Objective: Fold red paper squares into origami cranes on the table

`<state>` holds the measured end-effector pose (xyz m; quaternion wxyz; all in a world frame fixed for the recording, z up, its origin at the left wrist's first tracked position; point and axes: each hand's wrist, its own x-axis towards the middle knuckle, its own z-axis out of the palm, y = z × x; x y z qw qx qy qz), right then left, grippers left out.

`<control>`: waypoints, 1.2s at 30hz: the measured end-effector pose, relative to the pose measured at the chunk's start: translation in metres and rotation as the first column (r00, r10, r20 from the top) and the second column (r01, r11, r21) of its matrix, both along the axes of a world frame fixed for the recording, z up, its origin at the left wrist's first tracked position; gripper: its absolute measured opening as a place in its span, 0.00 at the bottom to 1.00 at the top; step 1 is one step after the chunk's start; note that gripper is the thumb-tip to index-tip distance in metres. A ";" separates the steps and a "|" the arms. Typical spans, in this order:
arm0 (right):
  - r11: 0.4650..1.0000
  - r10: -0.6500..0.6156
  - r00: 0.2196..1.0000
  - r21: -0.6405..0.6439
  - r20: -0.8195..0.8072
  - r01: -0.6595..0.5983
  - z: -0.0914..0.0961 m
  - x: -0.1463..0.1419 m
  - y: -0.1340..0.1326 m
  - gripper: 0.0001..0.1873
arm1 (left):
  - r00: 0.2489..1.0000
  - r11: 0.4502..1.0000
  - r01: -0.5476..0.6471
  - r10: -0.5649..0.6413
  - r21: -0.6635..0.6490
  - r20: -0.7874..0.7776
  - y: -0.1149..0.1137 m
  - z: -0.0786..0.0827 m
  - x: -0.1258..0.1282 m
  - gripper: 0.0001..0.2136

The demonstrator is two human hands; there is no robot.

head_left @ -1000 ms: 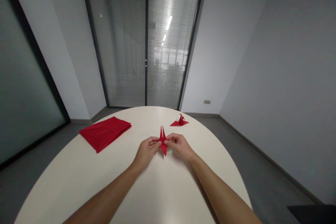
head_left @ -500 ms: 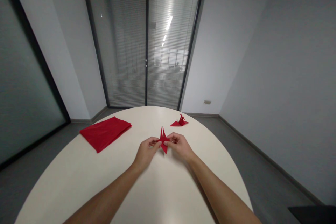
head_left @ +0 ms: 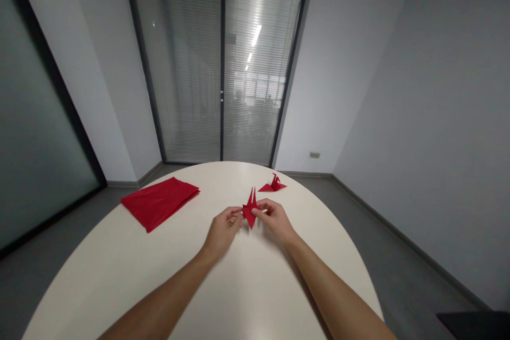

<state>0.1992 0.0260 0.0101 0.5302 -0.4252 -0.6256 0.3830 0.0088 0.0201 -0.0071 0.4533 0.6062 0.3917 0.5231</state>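
Note:
My right hand (head_left: 275,219) pinches a small piece of folded red origami paper (head_left: 249,214), its thumb lying across the front and its fingers behind. Two narrow points stand up from the paper's top, and one wider point hangs below. On the other side, my left hand (head_left: 225,227) has its curled fingertips at the paper's left edge, with the thumb off the front face. A finished-looking red paper crane (head_left: 274,186) rests on the table just beyond my right hand, wings spread.
A stack of red paper sheets (head_left: 159,203) lies at the left of the round white table (head_left: 223,297). Behind the table are a glass partition with blinds (head_left: 191,74) and a wall with a socket (head_left: 314,155). A dark object (head_left: 474,325) shows at the lower right.
The folded paper has risen slightly and tilted, its two narrow points shifting right. My left thumb has slipped off its front, while my right hand still pinches it.

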 end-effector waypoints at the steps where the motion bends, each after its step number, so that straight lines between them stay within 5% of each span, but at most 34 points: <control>1: 1.000 -0.001 1.000 0.004 0.002 0.001 -0.001 0.000 0.000 0.19 | 1.000 1.000 0.006 -0.006 0.003 0.017 0.000 0.000 0.000 0.16; 9: 0.999 0.031 0.999 0.006 0.039 -0.031 -0.003 0.001 0.000 0.16 | 0.996 0.998 0.023 -0.018 -0.052 0.093 0.000 0.004 0.003 0.14; 17: 0.998 -0.018 0.997 0.060 0.076 0.014 0.000 0.003 0.000 0.15 | 0.998 0.999 -0.027 0.029 0.037 -0.055 0.000 0.005 0.000 0.10; 25: 0.988 0.001 1.000 0.151 -0.029 0.003 0.006 0.007 -0.002 0.26 | 0.996 1.000 -0.002 0.004 0.018 -0.087 0.000 0.006 0.000 0.11; 36: 0.982 -0.037 0.999 0.183 -0.005 0.038 0.009 0.012 0.000 0.13 | 0.994 0.999 -0.020 0.025 0.041 -0.109 0.005 -0.002 0.000 0.10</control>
